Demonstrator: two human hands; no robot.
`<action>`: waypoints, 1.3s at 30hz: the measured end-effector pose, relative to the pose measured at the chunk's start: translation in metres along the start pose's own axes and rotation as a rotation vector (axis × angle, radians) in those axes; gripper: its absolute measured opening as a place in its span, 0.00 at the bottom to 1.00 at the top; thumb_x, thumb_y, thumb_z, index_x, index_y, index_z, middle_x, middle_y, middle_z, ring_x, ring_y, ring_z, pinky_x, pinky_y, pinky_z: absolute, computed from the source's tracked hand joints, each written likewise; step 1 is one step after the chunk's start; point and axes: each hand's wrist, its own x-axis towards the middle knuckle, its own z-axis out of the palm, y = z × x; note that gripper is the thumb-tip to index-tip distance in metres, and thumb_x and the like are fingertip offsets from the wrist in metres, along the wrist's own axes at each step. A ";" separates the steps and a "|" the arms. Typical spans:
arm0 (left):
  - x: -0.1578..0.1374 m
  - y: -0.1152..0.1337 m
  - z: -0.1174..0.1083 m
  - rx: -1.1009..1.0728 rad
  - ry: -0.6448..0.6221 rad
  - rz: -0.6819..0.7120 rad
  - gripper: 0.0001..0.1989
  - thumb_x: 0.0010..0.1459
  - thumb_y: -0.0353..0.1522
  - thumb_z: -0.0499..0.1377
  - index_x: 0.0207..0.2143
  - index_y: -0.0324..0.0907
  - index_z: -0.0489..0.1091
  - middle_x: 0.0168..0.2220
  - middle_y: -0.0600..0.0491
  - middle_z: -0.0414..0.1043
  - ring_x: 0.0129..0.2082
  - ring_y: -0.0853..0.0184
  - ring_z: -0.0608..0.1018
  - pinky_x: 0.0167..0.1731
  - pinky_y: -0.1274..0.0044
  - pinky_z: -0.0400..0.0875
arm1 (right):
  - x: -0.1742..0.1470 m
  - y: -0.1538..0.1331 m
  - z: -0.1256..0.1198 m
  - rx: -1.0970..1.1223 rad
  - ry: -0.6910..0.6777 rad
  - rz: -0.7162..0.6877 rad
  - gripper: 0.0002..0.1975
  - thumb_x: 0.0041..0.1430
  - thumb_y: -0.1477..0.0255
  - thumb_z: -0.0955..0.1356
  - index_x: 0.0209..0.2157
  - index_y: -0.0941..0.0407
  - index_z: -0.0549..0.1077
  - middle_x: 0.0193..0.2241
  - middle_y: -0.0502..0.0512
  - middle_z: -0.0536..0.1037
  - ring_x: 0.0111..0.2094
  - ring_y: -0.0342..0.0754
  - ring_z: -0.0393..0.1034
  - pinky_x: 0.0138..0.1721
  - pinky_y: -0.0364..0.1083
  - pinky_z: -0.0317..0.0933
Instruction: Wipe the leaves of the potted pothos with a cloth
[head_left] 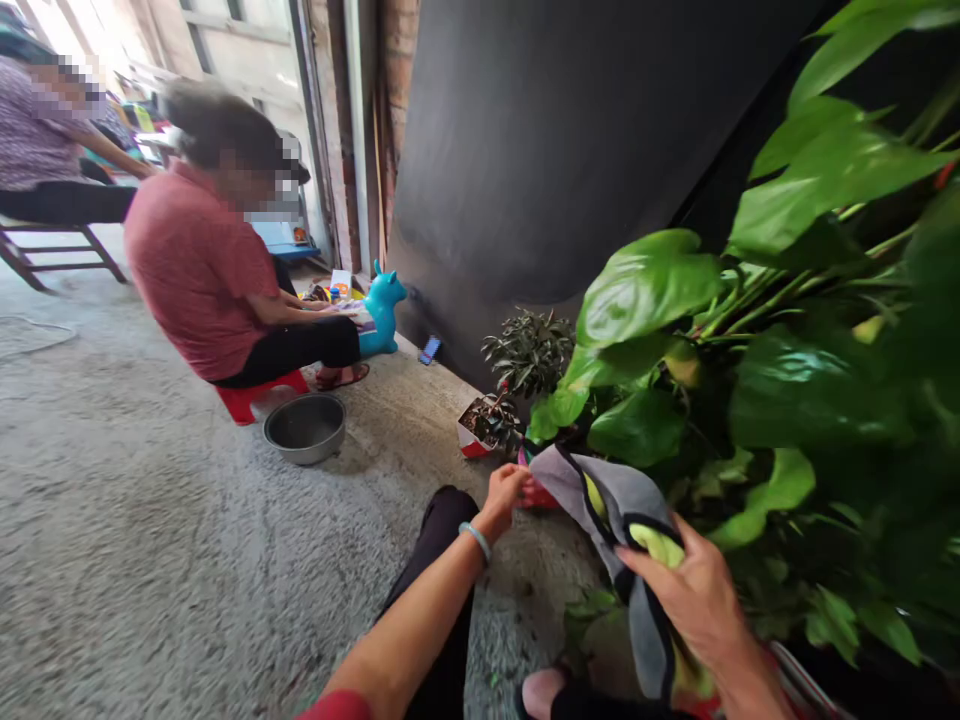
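Note:
My right hand (694,585) is closed around a grey cleaning cloth (581,487) with black edging and a yellow-green inner side. The cloth hangs down below that hand, and one corner stretches left. At this corner my left hand (504,500), with a pale bangle on its wrist, has its fingers curled together. What its fingertips hold is too small to make out. Broad glossy leaves of a large potted plant (649,285) rise beside and above the cloth. Behind my left hand is a small shrub (529,350) by a white and red pot (476,430).
A person in a red shirt (199,265) sits on a red stool (244,400) to the left. A grey basin (305,430) and a turquoise animal figure (381,312) are near that person. A phone (430,350) leans at the dark panel (525,150). Another person sits farther left.

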 end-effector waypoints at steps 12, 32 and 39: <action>0.121 0.021 0.040 -0.322 -0.126 -0.032 0.27 0.47 0.34 0.72 0.49 0.41 0.69 0.39 0.52 0.76 0.35 0.68 0.78 0.41 0.75 0.72 | 0.042 0.019 0.024 -0.165 0.189 0.083 0.31 0.33 0.48 0.72 0.37 0.53 0.77 0.29 0.64 0.81 0.32 0.63 0.76 0.34 0.54 0.67; 0.125 0.015 0.038 -0.205 -0.268 -0.088 0.25 0.42 0.38 0.76 0.26 0.42 0.61 0.25 0.56 0.72 0.28 0.70 0.76 0.33 0.77 0.72 | 0.086 0.009 0.062 -0.131 0.393 0.179 0.31 0.32 0.52 0.72 0.39 0.57 0.78 0.34 0.67 0.82 0.37 0.64 0.76 0.39 0.56 0.68; 0.126 0.017 0.038 -0.134 -0.209 -0.092 0.20 0.44 0.32 0.73 0.24 0.42 0.62 0.22 0.58 0.67 0.27 0.70 0.73 0.33 0.77 0.70 | 0.039 0.034 0.046 0.020 0.299 0.265 0.32 0.32 0.51 0.77 0.38 0.58 0.79 0.29 0.59 0.81 0.31 0.58 0.75 0.34 0.52 0.68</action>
